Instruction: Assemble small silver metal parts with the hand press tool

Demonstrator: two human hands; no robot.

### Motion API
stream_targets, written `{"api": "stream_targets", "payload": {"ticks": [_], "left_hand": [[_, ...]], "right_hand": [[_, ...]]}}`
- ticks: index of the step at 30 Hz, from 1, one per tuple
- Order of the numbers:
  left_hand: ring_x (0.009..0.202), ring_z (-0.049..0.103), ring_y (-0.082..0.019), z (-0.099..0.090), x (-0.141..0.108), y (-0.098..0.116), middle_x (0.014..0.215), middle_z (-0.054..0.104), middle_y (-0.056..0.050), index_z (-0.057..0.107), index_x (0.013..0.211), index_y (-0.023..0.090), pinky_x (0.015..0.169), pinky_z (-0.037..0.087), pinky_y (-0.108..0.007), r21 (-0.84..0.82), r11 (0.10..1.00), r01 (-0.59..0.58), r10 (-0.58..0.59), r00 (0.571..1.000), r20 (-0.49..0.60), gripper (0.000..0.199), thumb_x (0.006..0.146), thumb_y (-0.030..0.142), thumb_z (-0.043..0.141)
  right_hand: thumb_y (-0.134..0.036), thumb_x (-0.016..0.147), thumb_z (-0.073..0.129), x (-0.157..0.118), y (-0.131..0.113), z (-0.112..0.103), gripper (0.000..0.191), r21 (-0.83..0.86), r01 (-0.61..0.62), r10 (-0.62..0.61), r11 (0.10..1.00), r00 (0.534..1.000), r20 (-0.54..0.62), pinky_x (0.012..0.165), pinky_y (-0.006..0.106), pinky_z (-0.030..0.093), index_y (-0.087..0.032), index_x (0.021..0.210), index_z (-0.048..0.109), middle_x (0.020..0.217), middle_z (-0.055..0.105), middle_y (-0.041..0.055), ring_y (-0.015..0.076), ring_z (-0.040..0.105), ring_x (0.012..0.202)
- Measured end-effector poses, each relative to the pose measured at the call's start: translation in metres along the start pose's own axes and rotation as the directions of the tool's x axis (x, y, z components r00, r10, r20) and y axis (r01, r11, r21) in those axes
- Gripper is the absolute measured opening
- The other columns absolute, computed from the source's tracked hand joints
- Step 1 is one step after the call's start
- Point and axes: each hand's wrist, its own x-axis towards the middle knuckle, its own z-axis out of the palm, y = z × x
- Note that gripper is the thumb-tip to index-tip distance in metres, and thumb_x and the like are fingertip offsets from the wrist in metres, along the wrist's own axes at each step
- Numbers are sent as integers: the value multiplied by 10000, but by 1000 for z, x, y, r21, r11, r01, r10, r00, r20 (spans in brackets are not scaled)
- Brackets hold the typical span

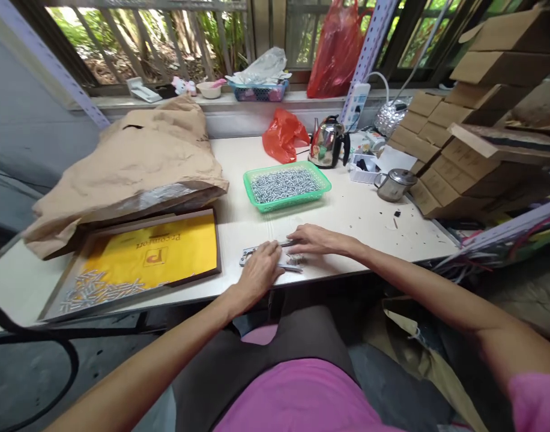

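Note:
My left hand point(260, 264) lies over a flat metal fixture point(247, 255) near the table's front edge, its fingers curled down around it. Whether a small part sits under those fingertips is hidden. Two thin bars of the fixture stick out to the right, past the fingers. My right hand point(317, 240) reaches in from the right, fingers stretched out and slightly apart over the upper bar. Below its fingers is a little heap of small metal pieces point(295, 259). Behind both hands stands a green plastic basket point(284, 204) filled with short silvery metal pins point(286, 185).
On the left, a shallow tray point(219, 252) with a yellow sheet point(153, 249) holds more metal pins point(101, 291). A large brown paper sack point(140, 150) lies behind it. Kettle point(329, 144), red bag point(284, 135), metal pot point(395, 185) and stacked cartons point(464, 168) stand behind and right.

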Motion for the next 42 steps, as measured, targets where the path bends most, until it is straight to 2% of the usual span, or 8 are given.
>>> {"api": "stream_targets", "payload": {"ticks": [11,15,18,24,29,33,38,42], "left_hand": [[1271,504,-260,38,-29,36,1277,605,-134,556,1186,166,1106,347,-480,-153,979,-135,109,980,-166,295,946,319,478],[1303,472,-288,46,-33,34,1338,560,-148,529,1245,156,1110,338,-486,-176,975,-133,97,975,-199,363,928,331,514],[1228,536,-310,53,-39,36,1294,592,-148,534,1259,170,1027,425,-473,-212,973,-92,61,987,-152,404,898,349,564],[1225,529,-333,66,-48,31,1340,555,-188,494,1329,118,998,441,-448,-191,972,-136,109,983,-145,563,901,483,519],[1239,519,-290,62,-46,31,1317,577,-162,478,1342,100,1037,407,-374,-120,973,-197,174,968,-180,632,919,566,422],[1303,446,-276,41,-54,25,1350,540,-150,524,1294,133,1072,370,-376,-28,973,-229,213,939,-269,533,932,514,436],[994,580,-220,-27,-102,-42,1035,655,-115,677,1040,185,843,488,-340,-4,943,333,-313,882,-353,254,930,190,448],[998,565,-269,-82,-153,-114,941,658,-141,735,917,151,833,462,-364,167,656,736,-680,672,-292,294,927,239,455]], "right_hand": [[-217,906,521,34,-5,3,175,-246,-272,221,930,951,-215,765,295,387,-142,954,672,967,634,99,214,549,928],[-253,918,525,46,-43,4,211,-270,41,-71,962,992,-102,805,311,377,-194,1045,683,1048,611,99,226,498,984],[-270,910,547,56,-81,13,170,-250,368,-367,895,929,56,784,323,370,-246,975,702,1048,598,83,238,456,1001],[-184,903,523,67,-108,34,164,-240,487,-477,840,873,101,767,345,404,-182,789,641,913,605,87,210,486,883],[-187,956,425,62,-116,24,188,27,547,-502,837,786,-360,734,315,487,-248,961,603,889,645,40,173,588,821],[-257,927,508,56,-111,-26,215,-5,365,-231,931,580,-781,753,377,524,-352,1114,554,980,674,18,211,639,835],[-368,922,503,68,-33,-79,205,-73,12,-69,997,522,-850,791,426,511,-287,1070,619,961,681,68,249,639,843],[-405,930,460,71,26,-67,281,-210,-113,-59,971,741,-669,748,450,483,-230,1027,657,954,674,140,304,623,879]]}}
